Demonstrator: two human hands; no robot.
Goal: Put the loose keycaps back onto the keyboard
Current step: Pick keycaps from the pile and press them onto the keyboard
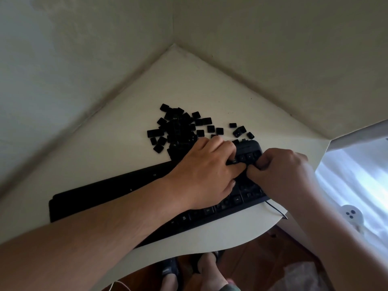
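Observation:
A black keyboard [117, 192] lies diagonally across the white corner desk [126, 131]. Beyond it, a pile of several loose black keycaps [178, 129] is spread on the desk. My left hand [201, 173] rests on the keyboard's right part, index finger and thumb pressing down among the keys. Touching it from the right, my right hand [279, 171] has its fingers curled tight over the same spot. Whether a keycap sits under the fingertips is hidden. Some keys near the right end [248, 156] are in place.
Two walls meet behind the desk corner. A thin black cable [277, 211] runs off the desk's curved front edge. Below are a wooden floor and my feet in sandals [168, 269]. A white round object [351, 215] stands at the right beside bright curtains.

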